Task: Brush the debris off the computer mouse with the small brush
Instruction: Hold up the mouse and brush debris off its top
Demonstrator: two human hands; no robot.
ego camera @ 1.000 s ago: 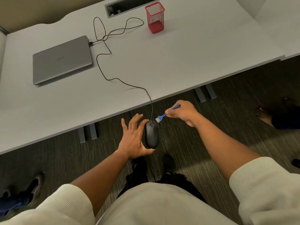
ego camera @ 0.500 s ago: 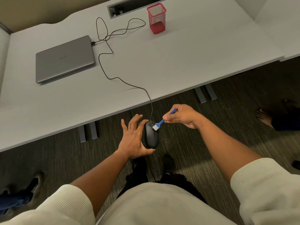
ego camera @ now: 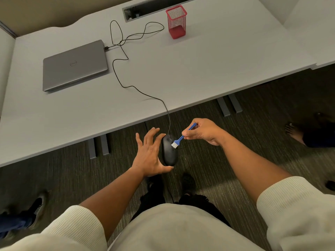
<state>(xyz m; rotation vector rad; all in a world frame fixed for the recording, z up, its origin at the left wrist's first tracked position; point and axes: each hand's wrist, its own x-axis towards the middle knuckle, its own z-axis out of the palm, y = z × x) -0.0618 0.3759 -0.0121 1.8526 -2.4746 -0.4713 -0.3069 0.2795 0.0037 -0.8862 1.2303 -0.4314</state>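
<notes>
Two hands meet off the desk (ego camera: 181, 73) edge, over the carpet. The left hand (ego camera: 149, 156) cradles the black mouse (ego camera: 168, 153) against its palm, thumb under the rear end, fingers spread straight toward 12 o'clock. The right hand (ego camera: 203, 132) pinches the blue brush (ego camera: 182, 135) by its handle; white bristles point toward 7 o'clock and seem to touch the mouse's front, though contact is hard to confirm. The mouse cable (ego camera: 123, 73) runs toward 11 o'clock to a closed laptop (ego camera: 74, 66). A red mesh cup (ego camera: 176, 21) stands at 12 o'clock.
</notes>
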